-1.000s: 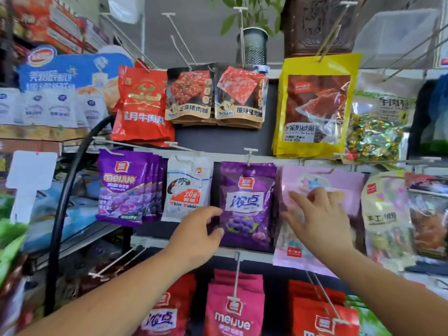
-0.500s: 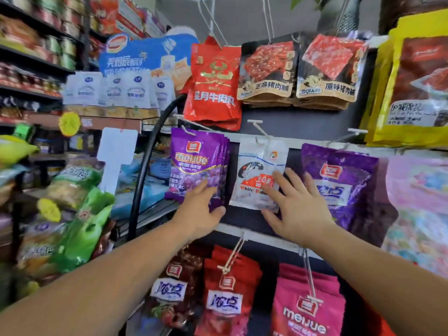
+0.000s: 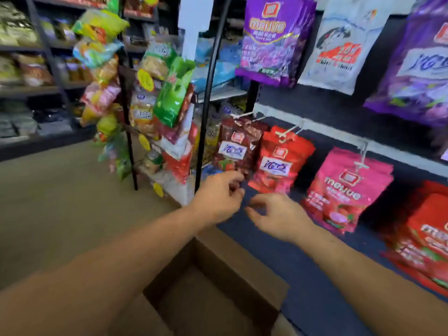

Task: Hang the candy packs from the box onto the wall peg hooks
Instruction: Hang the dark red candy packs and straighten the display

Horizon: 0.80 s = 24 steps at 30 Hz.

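Two hands, both empty with fingers loosely curled; left hand [image 3: 219, 194] just under the dark red shiny candy pack [image 3: 238, 147] hanging on its white peg hook [image 3: 242, 115]; right hand [image 3: 278, 214] beside it; open brown cardboard box [image 3: 242, 253] below; next, probably, reach down for another pack.

Reaching with left hand [image 3: 219, 194] and right hand [image 3: 278, 214], both empty and loosely curled, just below hanging dark red pack [image 3: 238, 146] and red pack [image 3: 281, 158]; open box [image 3: 242, 263] beneath forearms.
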Each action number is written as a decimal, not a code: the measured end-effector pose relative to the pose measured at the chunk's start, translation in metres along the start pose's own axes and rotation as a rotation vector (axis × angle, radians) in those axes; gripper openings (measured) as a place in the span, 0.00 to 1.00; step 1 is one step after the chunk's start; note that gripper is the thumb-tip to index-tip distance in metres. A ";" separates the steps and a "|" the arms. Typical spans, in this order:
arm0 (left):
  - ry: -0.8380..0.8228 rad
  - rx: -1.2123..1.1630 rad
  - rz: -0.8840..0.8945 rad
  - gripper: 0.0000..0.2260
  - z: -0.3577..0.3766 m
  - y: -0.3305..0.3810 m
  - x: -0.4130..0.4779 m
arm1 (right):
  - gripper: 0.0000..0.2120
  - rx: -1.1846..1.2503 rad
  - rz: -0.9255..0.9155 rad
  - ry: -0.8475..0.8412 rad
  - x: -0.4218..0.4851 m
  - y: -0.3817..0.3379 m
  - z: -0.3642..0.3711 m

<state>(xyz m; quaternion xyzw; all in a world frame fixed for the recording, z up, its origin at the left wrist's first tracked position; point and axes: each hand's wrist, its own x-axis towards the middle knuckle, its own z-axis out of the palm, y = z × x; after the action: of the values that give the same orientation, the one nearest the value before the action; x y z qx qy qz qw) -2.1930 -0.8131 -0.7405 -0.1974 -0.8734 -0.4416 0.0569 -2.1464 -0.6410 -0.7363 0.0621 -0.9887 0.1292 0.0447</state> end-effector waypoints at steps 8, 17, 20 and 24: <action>-0.012 0.081 -0.562 0.09 0.075 -0.130 -0.170 | 0.37 0.318 0.249 -0.426 -0.026 0.013 0.169; -0.172 0.046 -1.308 0.41 0.161 -0.222 -0.261 | 0.41 0.099 0.652 -0.604 -0.028 0.072 0.310; -0.151 -0.110 -1.326 0.45 0.176 -0.227 -0.259 | 0.42 0.116 0.700 -0.555 -0.017 0.071 0.332; -0.061 -0.056 -1.361 0.41 0.164 -0.245 -0.247 | 0.40 0.015 0.637 -0.577 -0.006 0.049 0.342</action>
<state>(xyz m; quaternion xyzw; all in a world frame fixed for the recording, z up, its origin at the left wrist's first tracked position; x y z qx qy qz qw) -2.0517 -0.8861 -1.0903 0.3820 -0.7924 -0.3959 -0.2633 -2.1723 -0.6826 -1.0787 -0.2124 -0.9295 0.1210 -0.2760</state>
